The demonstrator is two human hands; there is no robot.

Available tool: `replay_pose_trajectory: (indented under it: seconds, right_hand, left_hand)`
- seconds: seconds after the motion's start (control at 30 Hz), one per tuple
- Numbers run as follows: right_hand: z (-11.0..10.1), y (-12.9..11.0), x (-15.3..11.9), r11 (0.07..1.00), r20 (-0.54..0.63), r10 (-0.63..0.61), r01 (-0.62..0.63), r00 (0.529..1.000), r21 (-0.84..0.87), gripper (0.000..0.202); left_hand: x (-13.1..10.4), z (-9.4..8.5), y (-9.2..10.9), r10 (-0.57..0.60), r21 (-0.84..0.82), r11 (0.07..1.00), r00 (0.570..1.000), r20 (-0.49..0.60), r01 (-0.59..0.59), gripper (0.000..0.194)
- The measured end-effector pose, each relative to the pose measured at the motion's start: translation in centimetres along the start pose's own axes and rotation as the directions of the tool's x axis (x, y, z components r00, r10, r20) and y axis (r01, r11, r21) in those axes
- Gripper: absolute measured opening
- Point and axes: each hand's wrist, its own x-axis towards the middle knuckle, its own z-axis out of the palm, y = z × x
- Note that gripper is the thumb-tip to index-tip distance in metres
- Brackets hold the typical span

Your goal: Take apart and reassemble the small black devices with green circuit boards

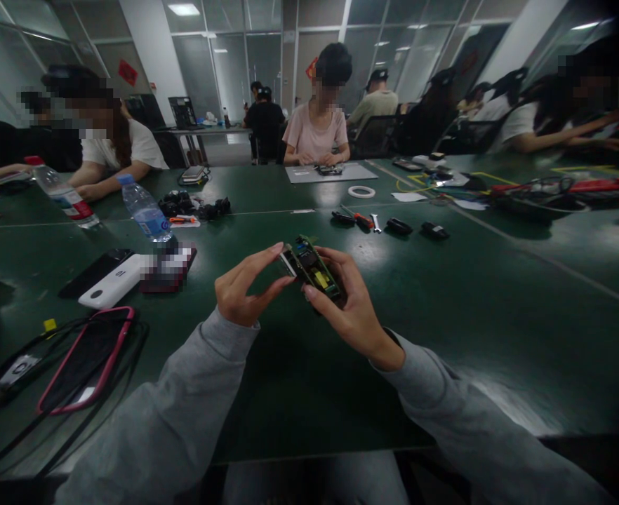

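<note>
A small green circuit board assembly (318,272) with a yellow part and a blue part is held above the green table (288,400). My right hand (349,301) wraps round its right side, thumb along the lower edge. At its left side, my left hand (249,286) pinches a small silvery piece (288,263) between thumb and fingertips. The two pieces are very close together; whether they are joined cannot be made out. Both sleeves are grey.
Phones, a white power bank (112,282), a pink-framed phone (91,358) and black cables lie left. Two bottles (144,210) stand behind them. Ahead are a wrench (376,223), a screwdriver (363,221) and black parts (398,226). People sit across the table.
</note>
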Motion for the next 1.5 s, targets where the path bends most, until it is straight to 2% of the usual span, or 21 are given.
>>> replay_pose_trajectory:
  seconds: [0.37,0.57,0.7,0.83,1.0,1.2,1.33,1.5]
  right_hand:
    - [0.0,0.0,-0.1,1.0,0.001,0.002,-0.002,1.0,0.001,0.048]
    - [-0.1,0.0,0.0,0.999,-0.056,-0.041,0.042,0.998,0.017,0.053]
    - [-0.4,0.3,0.5,0.99,0.019,-0.004,0.002,1.0,0.139,0.054]
    - [-0.7,0.4,0.9,0.969,0.086,0.055,-0.074,0.995,0.235,0.051]
    - [-0.9,0.1,1.1,0.953,0.116,0.056,-0.088,0.992,0.29,0.05]
    - [-1.3,-0.4,1.4,0.963,0.183,-0.018,-0.032,0.983,0.267,0.047]
    - [-1.5,0.0,1.5,0.959,0.219,-0.095,0.031,0.971,0.282,0.049]
    - [-1.4,0.3,1.5,0.941,0.251,-0.082,-0.008,0.964,0.339,0.049]
  left_hand:
    - [0.0,0.1,0.0,0.02,-0.003,1.0,1.0,-0.016,-0.02,0.041]
    - [-0.4,0.2,-0.1,-0.01,-0.019,1.0,0.999,-0.031,0.009,0.044]
    - [-0.4,0.2,-0.1,-0.035,-0.019,0.999,0.998,-0.057,0.034,0.05]
    - [-0.3,0.2,-0.1,0.035,-0.004,0.999,0.994,-0.105,-0.035,0.053]
    - [-0.6,0.1,-0.1,0.086,0.039,0.996,0.994,-0.065,-0.084,0.045]
    - [-0.4,0.0,0.2,0.196,-0.004,0.98,0.977,-0.086,-0.197,0.047]
    - [-0.2,0.1,0.2,0.234,0.017,0.972,0.968,-0.096,-0.234,0.044]
    - [-0.5,0.2,0.1,0.254,0.063,0.966,0.965,-0.073,-0.249,0.041]
